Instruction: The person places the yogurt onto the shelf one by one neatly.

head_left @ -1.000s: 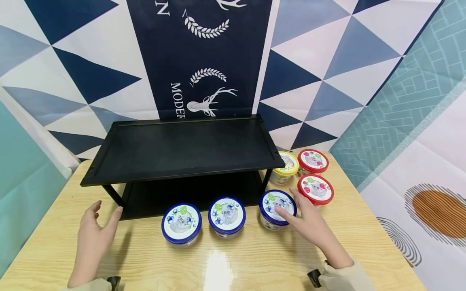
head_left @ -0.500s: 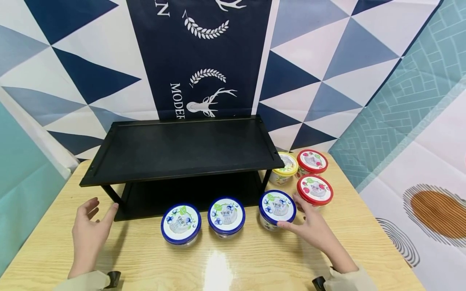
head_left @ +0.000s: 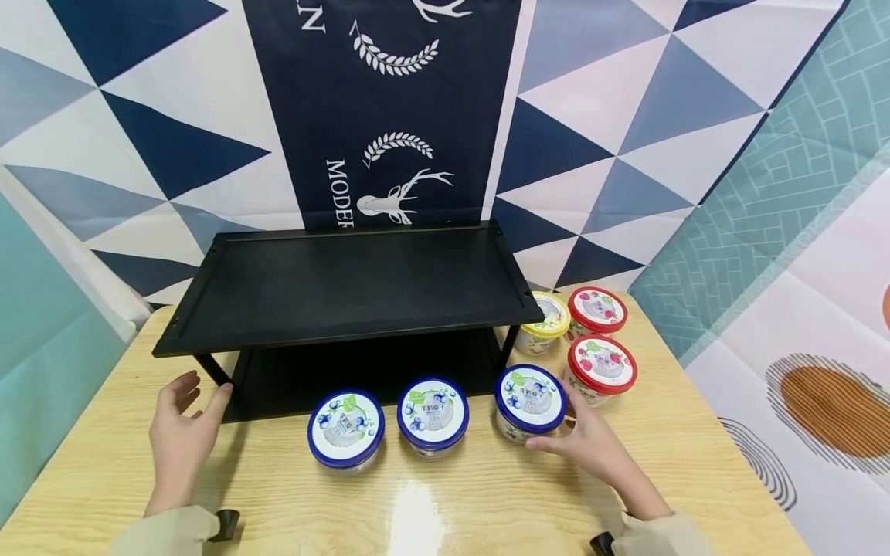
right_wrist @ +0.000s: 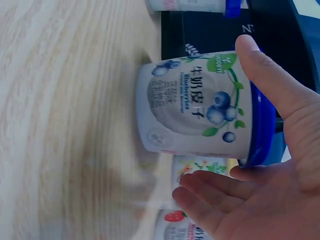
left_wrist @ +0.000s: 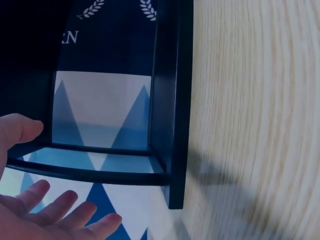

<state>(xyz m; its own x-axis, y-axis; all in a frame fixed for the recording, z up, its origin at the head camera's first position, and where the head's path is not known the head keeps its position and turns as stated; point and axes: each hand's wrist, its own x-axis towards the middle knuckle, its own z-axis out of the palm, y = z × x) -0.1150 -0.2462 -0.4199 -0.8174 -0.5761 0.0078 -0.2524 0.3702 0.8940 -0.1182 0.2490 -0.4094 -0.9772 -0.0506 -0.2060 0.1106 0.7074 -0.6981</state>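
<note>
In the head view, a blueberry dessert cup with a blue lid (head_left: 531,398) stands upright on the table at the right front of a black two-tier shelf (head_left: 361,286). My right hand (head_left: 591,440) is around its right side, thumb towards the front. The right wrist view has the thumb by the lid of this cup (right_wrist: 200,105), with the loosely extended fingers on the opposite side and a gap to the wall. Beside the shelf's front left leg is my left hand (head_left: 182,436), fingers spread and holding nothing; the left wrist view shows them near the leg (left_wrist: 90,172).
Two more blue-lidded cups, one on the left (head_left: 346,428) and one in the middle (head_left: 433,415), stand before the shelf. A yellow-lidded cup (head_left: 545,320) and two red-lidded cups, one nearer (head_left: 602,364) and one farther (head_left: 598,309), stand right of it on the wooden table (head_left: 334,510).
My right thumb has come off the lid of the right blueberry cup and down to its front, and the fingers have lowered along its right side. My left hand has shifted slightly.
</note>
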